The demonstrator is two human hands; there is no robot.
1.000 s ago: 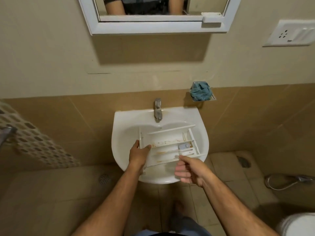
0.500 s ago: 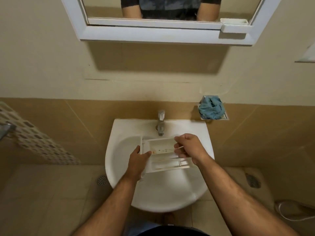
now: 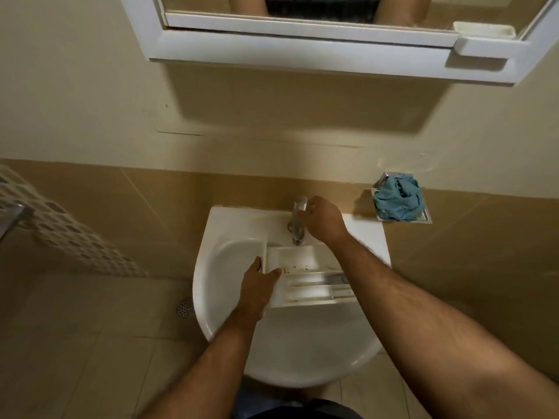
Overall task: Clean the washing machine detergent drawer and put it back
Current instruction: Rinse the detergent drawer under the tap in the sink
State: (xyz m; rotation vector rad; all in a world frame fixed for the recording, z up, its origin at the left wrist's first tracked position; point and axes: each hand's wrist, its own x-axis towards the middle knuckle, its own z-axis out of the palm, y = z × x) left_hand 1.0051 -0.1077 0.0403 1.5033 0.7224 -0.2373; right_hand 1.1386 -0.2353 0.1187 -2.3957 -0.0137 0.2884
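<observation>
Two hands at work: the left hand (image 3: 260, 281) grips the drawer (image 3: 305, 278) in the sink (image 3: 230, 261); the right hand (image 3: 323, 222) curls at the tap (image 3: 298, 220). Open it gently, keeping the stained compartments under the spout.

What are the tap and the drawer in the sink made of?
The tap looks like shiny metal: silvery and reflective, probably chrome-plated. The drawer looks like white plastic: thin moulded walls and dividers with a dull sheen. The sink it sits in is glossy white, probably ceramic.
</observation>
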